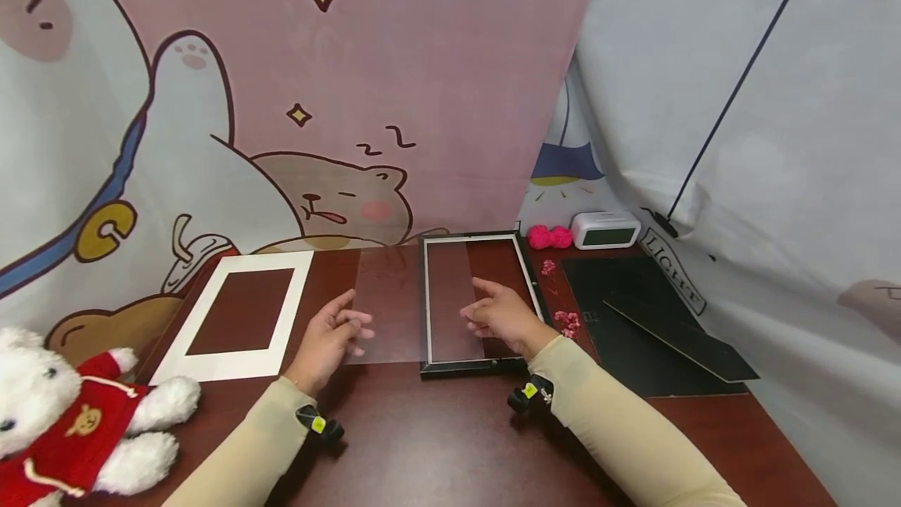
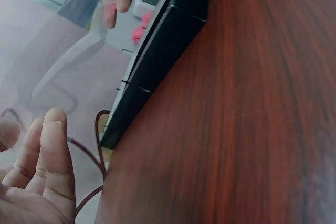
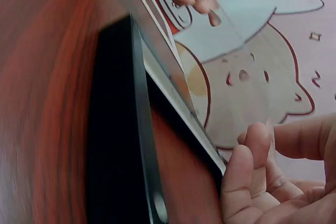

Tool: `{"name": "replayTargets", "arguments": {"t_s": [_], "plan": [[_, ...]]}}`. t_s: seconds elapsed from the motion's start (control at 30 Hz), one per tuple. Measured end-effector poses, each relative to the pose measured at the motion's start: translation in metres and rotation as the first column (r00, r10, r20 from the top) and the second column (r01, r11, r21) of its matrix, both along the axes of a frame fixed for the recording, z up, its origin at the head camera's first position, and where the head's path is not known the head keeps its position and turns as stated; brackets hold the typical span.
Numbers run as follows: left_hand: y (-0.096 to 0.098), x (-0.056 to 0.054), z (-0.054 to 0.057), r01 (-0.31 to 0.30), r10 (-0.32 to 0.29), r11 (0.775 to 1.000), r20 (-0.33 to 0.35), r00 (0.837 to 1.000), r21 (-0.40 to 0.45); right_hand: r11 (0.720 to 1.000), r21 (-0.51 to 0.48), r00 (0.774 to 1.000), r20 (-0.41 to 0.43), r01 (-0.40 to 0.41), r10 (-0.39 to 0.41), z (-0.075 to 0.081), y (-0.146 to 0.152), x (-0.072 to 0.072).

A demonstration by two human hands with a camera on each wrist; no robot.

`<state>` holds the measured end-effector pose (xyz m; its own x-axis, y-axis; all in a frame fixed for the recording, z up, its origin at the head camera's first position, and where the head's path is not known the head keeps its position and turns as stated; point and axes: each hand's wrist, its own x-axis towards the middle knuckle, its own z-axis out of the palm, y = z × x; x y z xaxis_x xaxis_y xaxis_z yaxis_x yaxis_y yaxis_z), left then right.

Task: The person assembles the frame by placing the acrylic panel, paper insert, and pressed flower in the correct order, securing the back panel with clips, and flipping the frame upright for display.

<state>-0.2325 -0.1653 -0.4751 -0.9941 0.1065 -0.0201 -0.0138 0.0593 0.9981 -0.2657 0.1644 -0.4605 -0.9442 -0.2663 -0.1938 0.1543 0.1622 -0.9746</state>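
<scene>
A clear transparent sheet point(image 1: 390, 303) is held between my two hands, above the table and partly over a black picture frame point(image 1: 425, 300). My left hand point(image 1: 331, 341) pinches its left edge between thumb and fingers. On the opposite edge, the thumb and fingers of my right hand point(image 1: 505, 318) grip the sheet over the frame's opening. In the right wrist view the sheet's edge runs between the thumb and fingertips point(image 3: 257, 137). The frame lies on the table with its pale inner lip facing up, and the tabletop shows through it.
A white mat board point(image 1: 193, 366) lies at the left, beyond a plush bear point(image 1: 91, 421) in red. Right of the frame are pink flowers point(image 1: 566, 321), a black backing board point(image 1: 598, 350) with a raised flap, pink balls point(image 1: 549, 237) and a white clock point(image 1: 605, 219).
</scene>
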Motion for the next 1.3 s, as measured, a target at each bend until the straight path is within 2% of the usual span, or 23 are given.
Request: {"name": "replayTargets", "arguments": {"t_s": [0.3, 0.4, 0.8, 1.03, 1.3], "plan": [[0.025, -0.012, -0.008, 0.100, -0.103, 0.981, -0.011, 0.995, -0.165, 0.996, 0.088, 0.999, 0.029, -0.019, 0.016, 0.004, 0.047, -0.006], [0.036, -0.016, -0.009, 0.129, -0.133, 0.973, -0.009, 0.991, -0.192, 0.993, 0.114, 1.000, 0.025, -0.021, 0.018, 0.005, 0.060, -0.007], [0.069, -0.033, -0.007, 0.216, -0.218, 0.960, 0.010, 0.976, -0.178, 0.970, 0.242, 1.000, -0.007, 0.008, -0.006, -0.001, 0.097, -0.015], [0.078, -0.043, -0.008, 0.227, -0.231, 0.946, 0.011, 0.973, -0.229, 0.956, 0.294, 1.000, -0.016, 0.026, -0.022, 0.003, 0.103, -0.020], [0.085, -0.046, -0.006, 0.266, -0.266, 0.942, 0.030, 0.964, -0.207, 0.951, 0.304, 0.998, -0.007, 0.061, -0.062, -0.001, 0.108, -0.022]]}}
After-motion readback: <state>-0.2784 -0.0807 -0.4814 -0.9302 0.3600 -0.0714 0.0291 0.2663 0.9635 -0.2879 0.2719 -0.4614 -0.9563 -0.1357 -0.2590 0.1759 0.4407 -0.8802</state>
